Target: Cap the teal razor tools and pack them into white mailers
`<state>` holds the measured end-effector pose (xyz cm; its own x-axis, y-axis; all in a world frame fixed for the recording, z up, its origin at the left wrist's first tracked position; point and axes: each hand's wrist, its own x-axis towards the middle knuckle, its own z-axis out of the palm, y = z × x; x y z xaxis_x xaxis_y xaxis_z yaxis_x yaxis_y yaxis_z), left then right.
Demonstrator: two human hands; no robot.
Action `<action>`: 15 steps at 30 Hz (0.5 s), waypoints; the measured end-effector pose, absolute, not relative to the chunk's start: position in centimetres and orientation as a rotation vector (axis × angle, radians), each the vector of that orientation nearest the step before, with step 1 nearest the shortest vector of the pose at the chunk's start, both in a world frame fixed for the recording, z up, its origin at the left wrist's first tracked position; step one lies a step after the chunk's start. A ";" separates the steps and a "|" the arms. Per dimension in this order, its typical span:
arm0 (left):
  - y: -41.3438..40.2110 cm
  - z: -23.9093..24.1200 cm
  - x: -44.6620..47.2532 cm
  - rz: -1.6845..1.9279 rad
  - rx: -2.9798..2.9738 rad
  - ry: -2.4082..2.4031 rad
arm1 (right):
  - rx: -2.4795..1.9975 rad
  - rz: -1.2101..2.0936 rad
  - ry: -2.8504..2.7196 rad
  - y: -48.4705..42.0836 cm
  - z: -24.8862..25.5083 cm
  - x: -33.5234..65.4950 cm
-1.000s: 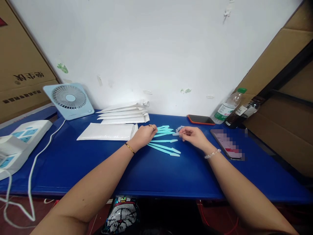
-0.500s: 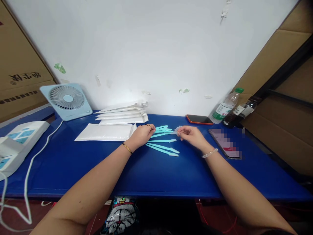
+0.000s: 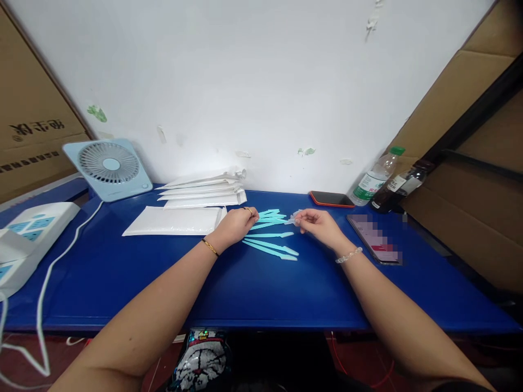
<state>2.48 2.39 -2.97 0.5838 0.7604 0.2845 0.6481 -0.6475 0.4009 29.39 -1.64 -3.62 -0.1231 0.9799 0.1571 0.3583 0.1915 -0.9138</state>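
Observation:
Several turquoise eyebrow razors lie fanned out on the blue table between my hands. My left hand is closed in a pinch on one of them, its blade end pointing right. Opposite it, my right hand pinches a small clear plastic cover by the tip of that razor. Whether the cover sits on the blade or just touches it is too small to tell. More clear covers seem to lie behind my right fingertips, partly hidden.
Left of my hands lie a white padded mailer and a stack of mailers. Further left are a light blue fan and a power strip with its cable. Two phones and two bottles are on the right.
The view has shifted slightly. Both hands keep almost the same pose, with the razor and the cover still held between them.

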 end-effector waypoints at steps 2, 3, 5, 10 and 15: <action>2.2 -3.0 2.6 0.644 2.545 1.144 | -1.266 0.965 -1.637 -1.6 -3.8 29.2; 2.1 -3.0 2.7 0.648 2.532 1.133 | -1.253 0.983 -1.639 -1.6 -3.9 29.1; 1.9 -2.9 2.9 0.635 2.502 1.113 | -1.236 1.029 -1.645 -1.6 -4.1 28.9; 1.3 -2.5 3.0 0.528 2.486 1.098 | -1.286 1.066 -1.719 -1.7 -4.1 29.6; 1.2 -2.9 3.4 0.474 2.569 1.096 | -1.557 0.535 -1.740 -1.0 -4.0 31.3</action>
